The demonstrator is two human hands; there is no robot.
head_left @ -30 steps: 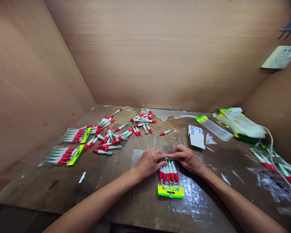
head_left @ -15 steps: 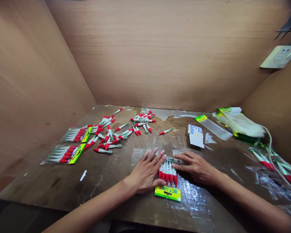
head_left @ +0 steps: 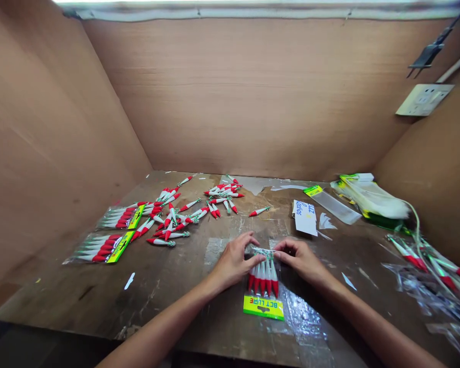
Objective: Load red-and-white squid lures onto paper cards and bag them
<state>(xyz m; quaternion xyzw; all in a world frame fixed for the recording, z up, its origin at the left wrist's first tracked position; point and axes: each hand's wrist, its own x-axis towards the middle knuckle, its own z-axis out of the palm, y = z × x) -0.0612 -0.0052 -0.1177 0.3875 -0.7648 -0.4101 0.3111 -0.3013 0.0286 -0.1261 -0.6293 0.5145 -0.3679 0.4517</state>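
In front of me lies a clear plastic bag of fishing lures (head_left: 263, 282), red and white, side by side, with a yellow-green header card (head_left: 263, 307) towards me. My left hand (head_left: 235, 259) has its thumb over the bag's upper left part and its fingers curled at the far end. My right hand (head_left: 301, 258) pinches the far right corner between thumb and forefinger. A thin whitish line, perhaps the bag's folded edge, runs between the hands. Loose fishing lures (head_left: 172, 221) are scattered on the table beyond to the left.
Two filled lure bags (head_left: 99, 247) lie at the left. A handwritten white card (head_left: 305, 219), a flat unfilled bag (head_left: 335, 205) and a stack of bags (head_left: 375, 197) are at the right. A cable (head_left: 417, 225) crosses more lures there. A plug (head_left: 425, 57) hangs near a socket (head_left: 425, 99).
My hands have gone from resting flat beside the lure bag to gripping its far end. A small white scrap now shows right of my right forearm. The view has tilted up slightly.
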